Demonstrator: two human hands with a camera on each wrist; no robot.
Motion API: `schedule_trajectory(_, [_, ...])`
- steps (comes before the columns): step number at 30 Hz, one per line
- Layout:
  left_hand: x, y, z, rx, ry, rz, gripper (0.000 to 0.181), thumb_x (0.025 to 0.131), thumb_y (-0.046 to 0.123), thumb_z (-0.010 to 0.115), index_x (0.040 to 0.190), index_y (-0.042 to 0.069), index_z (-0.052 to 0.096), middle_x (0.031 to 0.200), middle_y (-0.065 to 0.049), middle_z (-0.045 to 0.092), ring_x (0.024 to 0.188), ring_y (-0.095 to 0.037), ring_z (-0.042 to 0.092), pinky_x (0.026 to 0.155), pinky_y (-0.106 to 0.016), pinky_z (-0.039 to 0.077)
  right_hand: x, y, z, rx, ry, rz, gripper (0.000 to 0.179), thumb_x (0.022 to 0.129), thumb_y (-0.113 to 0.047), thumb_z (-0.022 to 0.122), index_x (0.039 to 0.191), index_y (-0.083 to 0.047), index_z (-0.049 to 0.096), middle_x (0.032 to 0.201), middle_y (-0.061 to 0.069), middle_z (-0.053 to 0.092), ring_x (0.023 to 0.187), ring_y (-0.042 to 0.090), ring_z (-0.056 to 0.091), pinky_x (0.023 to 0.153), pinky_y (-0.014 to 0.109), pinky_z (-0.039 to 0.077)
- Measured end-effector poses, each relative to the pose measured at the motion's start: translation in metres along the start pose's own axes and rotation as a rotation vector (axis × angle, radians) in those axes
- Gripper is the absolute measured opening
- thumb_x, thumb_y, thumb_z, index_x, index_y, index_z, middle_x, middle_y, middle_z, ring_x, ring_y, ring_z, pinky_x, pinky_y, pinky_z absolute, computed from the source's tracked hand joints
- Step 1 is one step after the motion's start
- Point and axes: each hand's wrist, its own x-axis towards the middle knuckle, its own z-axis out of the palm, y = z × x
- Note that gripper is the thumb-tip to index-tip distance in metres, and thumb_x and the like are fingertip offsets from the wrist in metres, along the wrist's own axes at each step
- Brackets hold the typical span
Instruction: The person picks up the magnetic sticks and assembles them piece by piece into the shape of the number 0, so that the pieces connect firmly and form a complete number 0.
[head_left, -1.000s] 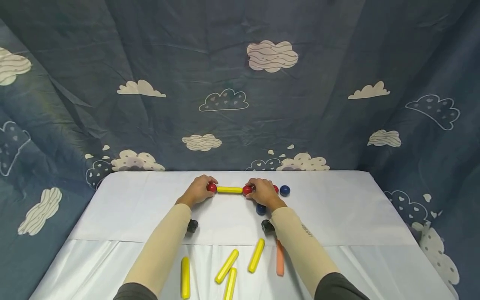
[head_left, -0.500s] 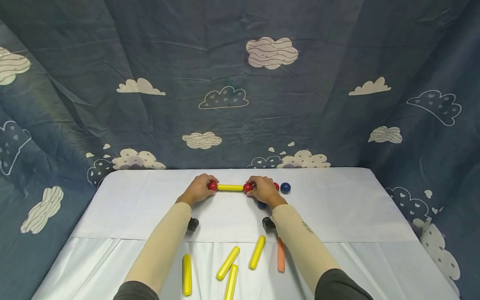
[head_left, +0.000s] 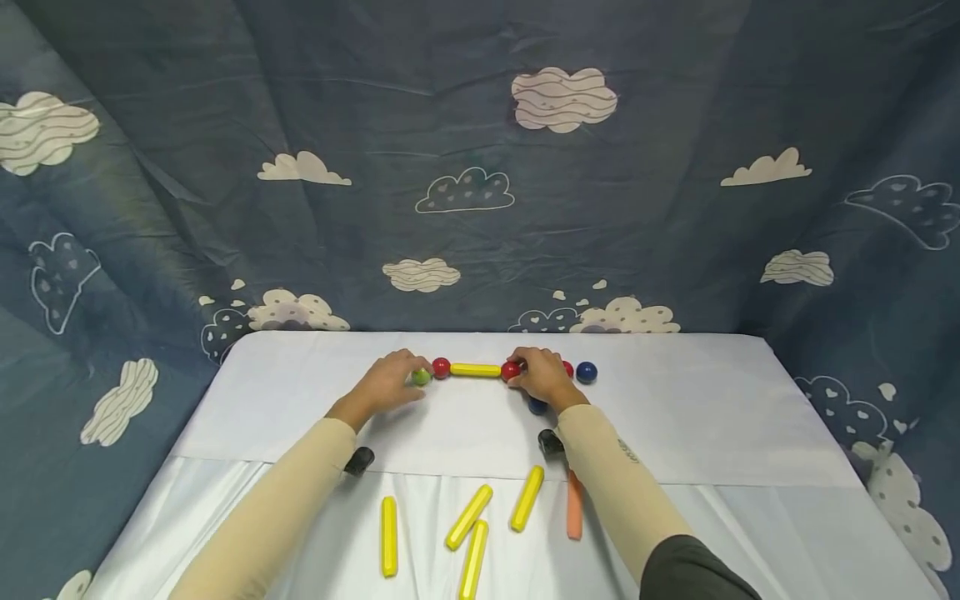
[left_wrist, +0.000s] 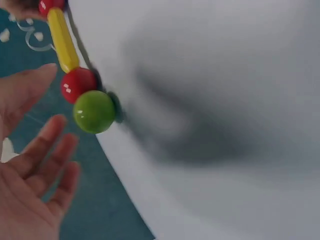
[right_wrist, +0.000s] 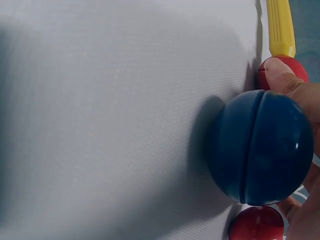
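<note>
A yellow stick (head_left: 476, 370) lies across the far part of the table with a red ball at each end. My right hand (head_left: 543, 377) pinches the right red ball (head_left: 510, 372), thumb on its near side in the right wrist view. Beside the left red ball (head_left: 441, 367) sits a green ball (left_wrist: 94, 111), against it in the left wrist view. Around that green ball my left hand (head_left: 384, 383) is spread, its fingers (left_wrist: 55, 157) loosely extended and apart from it. Close under my right hand is a blue ball (right_wrist: 260, 147) with a groove.
Another red ball (right_wrist: 257, 225) and a second blue ball (head_left: 587, 372) stand right of my right hand. Nearer me lie several yellow sticks (head_left: 469, 517) and an orange stick (head_left: 574, 505), partly beneath my right forearm. A cloud-patterned cloth (head_left: 465, 250) hangs behind the white table (head_left: 675, 417).
My left hand has let go of the left red ball and shifted left, its fingers spreading. The green ball has come into sight. My right hand stays on its red ball; the head view has turned slightly left.
</note>
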Motion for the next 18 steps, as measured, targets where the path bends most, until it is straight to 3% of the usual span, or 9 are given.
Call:
schedule_trajectory(4, [-0.031, 0.007, -0.004, -0.038, -0.072, -0.030, 0.035, 0.085, 0.017, 0.074, 0.118, 0.012, 0.064, 0.109, -0.010, 0.063, 0.099, -0.025, 0.059, 0.088, -0.045, 0.047, 0.001, 0.002, -0.001, 0.021, -0.004, 0.012, 0.045, 0.079, -0.021, 0.080, 0.121, -0.013, 0.065, 0.114, 0.007, 0.066, 0.107, 0.028, 0.052, 0.098, 0.047, 0.036])
schedule_trajectory(9, [-0.069, 0.023, 0.000, -0.170, -0.138, -0.142, 0.033, 0.083, 0.020, 0.076, 0.113, 0.013, 0.065, 0.097, -0.004, 0.065, 0.081, -0.017, 0.058, 0.073, -0.036, 0.049, 0.001, 0.004, -0.005, 0.015, -0.007, 0.023, 0.046, 0.079, -0.020, 0.080, 0.122, -0.011, 0.064, 0.114, 0.009, 0.066, 0.107, 0.030, 0.052, 0.099, 0.049, 0.035])
schedule_trajectory(14, [-0.109, 0.029, 0.010, -0.234, -0.157, -0.243, 0.036, 0.081, 0.027, 0.078, 0.112, 0.015, 0.063, 0.084, 0.000, 0.060, 0.067, -0.016, 0.055, 0.060, -0.031, 0.047, 0.003, 0.003, -0.003, 0.007, -0.023, 0.009, 0.046, 0.079, -0.020, 0.080, 0.122, -0.011, 0.063, 0.117, 0.010, 0.065, 0.108, 0.030, 0.052, 0.099, 0.049, 0.035])
schedule_trajectory(18, [-0.137, 0.026, 0.021, -0.277, -0.163, -0.273, 0.046, 0.082, 0.033, 0.076, 0.119, 0.012, 0.057, 0.073, 0.000, 0.058, 0.055, -0.014, 0.053, 0.051, -0.028, 0.043, 0.004, 0.000, 0.001, 0.012, -0.026, 0.012, 0.046, 0.079, -0.020, 0.080, 0.122, -0.011, 0.064, 0.118, 0.009, 0.065, 0.108, 0.030, 0.052, 0.099, 0.050, 0.035])
